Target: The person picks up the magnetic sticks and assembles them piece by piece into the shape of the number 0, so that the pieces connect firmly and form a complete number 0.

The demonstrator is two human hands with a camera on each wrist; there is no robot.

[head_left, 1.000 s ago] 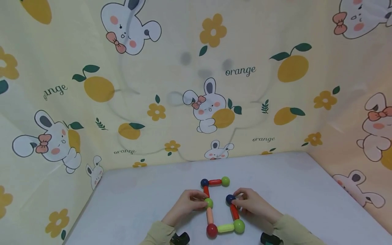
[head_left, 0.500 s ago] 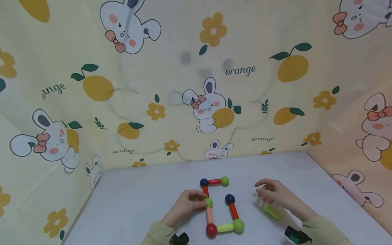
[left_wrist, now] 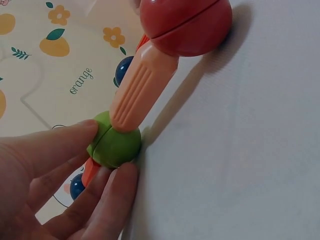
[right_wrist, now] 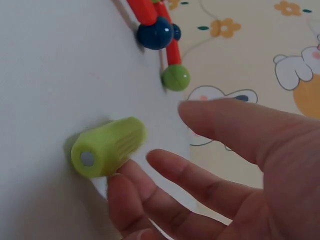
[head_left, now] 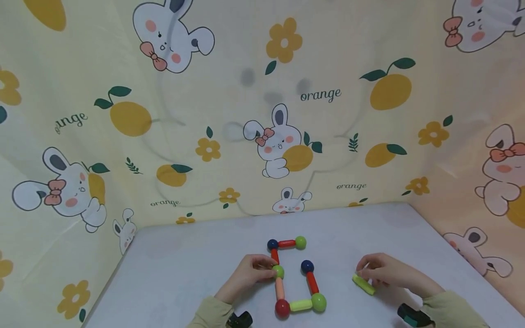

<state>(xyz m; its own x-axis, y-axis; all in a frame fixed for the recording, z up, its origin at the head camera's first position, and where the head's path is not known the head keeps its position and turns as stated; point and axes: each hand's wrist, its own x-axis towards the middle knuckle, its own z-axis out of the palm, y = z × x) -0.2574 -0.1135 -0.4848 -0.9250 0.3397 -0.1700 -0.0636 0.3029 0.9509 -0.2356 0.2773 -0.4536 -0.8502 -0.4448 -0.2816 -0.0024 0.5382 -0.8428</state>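
Observation:
My left hand [head_left: 251, 274] pinches a green ball [left_wrist: 117, 147] between thumb and fingers, in a chain of magnetic rods and balls on the table. From it a peach rod [left_wrist: 142, 87] leads to a red ball [head_left: 282, 308], then a yellow-green rod [head_left: 301, 305], another green ball [head_left: 318, 302], a red rod [head_left: 312, 283] and a dark blue ball [head_left: 307, 266]. To the right, a loose yellow-green rod [right_wrist: 107, 147] with a metal end lies by my right hand [head_left: 384, 272]. That hand's fingertips are right at the rod, its thumb apart from it.
The chain's far end has a second dark blue ball [head_left: 272, 244], a red rod [head_left: 286, 243] and a green ball [head_left: 301, 242]. A printed cloth [head_left: 229, 91] with rabbits and oranges rises behind the white table [head_left: 184, 269].
My right hand has let go of the near blue ball and moved right to the loose yellow-green rod. The left hand stays on its green ball.

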